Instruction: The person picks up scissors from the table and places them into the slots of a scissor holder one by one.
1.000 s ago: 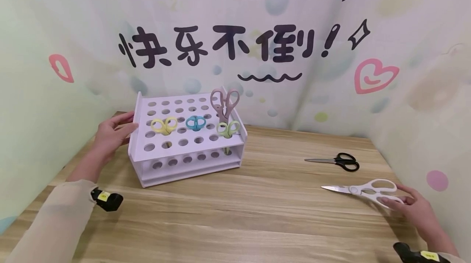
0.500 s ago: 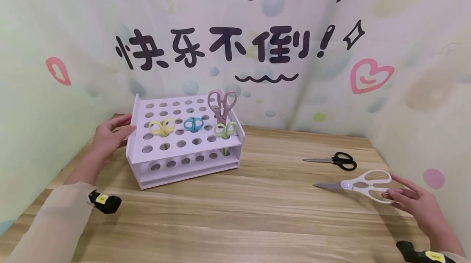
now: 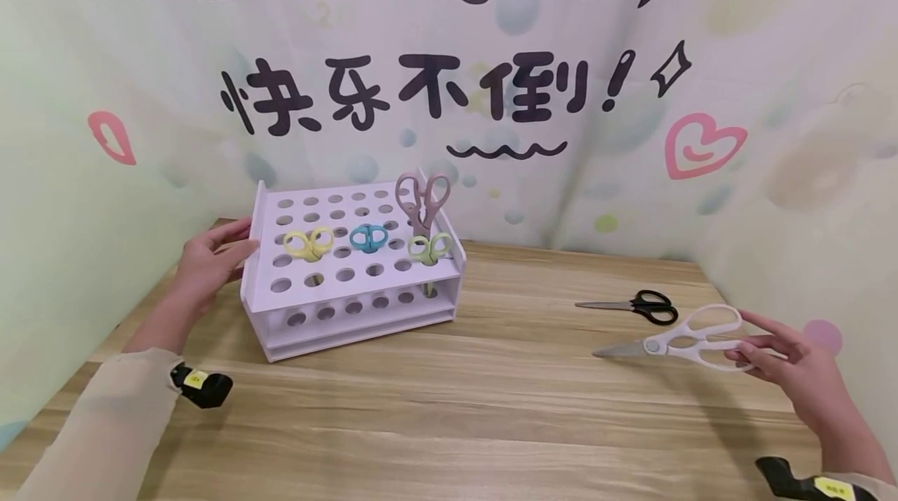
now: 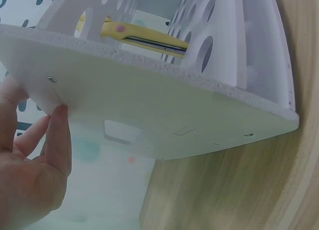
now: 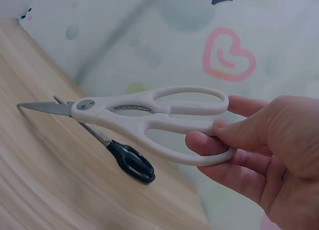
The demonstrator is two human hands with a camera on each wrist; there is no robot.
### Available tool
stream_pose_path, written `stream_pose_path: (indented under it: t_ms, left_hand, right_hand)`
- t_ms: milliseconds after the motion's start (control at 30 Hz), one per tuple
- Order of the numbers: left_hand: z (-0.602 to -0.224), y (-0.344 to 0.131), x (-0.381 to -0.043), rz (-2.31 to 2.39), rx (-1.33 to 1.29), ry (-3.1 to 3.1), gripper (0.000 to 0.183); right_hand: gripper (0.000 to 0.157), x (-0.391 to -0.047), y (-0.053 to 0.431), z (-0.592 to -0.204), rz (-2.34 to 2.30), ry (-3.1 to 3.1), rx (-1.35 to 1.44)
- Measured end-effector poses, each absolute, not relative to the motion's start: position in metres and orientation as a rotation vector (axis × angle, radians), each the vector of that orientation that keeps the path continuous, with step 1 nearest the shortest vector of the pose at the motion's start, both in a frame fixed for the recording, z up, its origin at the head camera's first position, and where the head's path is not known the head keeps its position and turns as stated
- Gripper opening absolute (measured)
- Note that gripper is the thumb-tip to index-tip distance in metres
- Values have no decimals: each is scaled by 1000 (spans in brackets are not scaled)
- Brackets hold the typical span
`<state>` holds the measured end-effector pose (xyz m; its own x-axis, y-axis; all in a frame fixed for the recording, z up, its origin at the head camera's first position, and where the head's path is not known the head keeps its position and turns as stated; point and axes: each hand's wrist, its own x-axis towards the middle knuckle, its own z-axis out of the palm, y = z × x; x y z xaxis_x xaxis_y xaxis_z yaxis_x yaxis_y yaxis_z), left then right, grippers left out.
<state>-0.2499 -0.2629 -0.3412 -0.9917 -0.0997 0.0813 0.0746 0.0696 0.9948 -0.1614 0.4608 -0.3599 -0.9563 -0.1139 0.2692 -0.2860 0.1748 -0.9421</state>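
My left hand [image 3: 210,263] rests with its fingertips against the outer side wall of a white rack [image 3: 358,271] full of round holes. In the left wrist view, the fingers [image 4: 59,133] touch that flat wall. Yellow scissors [image 3: 309,244], blue scissors [image 3: 369,238], mauve scissors [image 3: 423,205] and green scissors [image 3: 430,248] stand in the rack, handles up. My right hand [image 3: 796,361] pinches white kitchen scissors [image 5: 142,110] by the handle loops, blades pointing left, raised over the table. Black-handled scissors [image 3: 641,306] lie just behind them.
The wood-grain table [image 3: 449,415] extends between the rack and the right hand. A printed cloth backdrop [image 3: 547,197] hangs close behind the rack and rises at both sides.
My right hand has lifted the white kitchen scissors off the table and brought them slightly up and left. The left hand stays at the rack; the view has shifted a little.
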Motion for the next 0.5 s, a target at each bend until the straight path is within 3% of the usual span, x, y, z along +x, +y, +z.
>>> stream_pose_path:
  t_ms: [500]
  left_hand:
    - [-341,-264,-250,-2087,20,-2177,63]
  right_hand:
    - [51,-166,421,-322,1758,-2399,474]
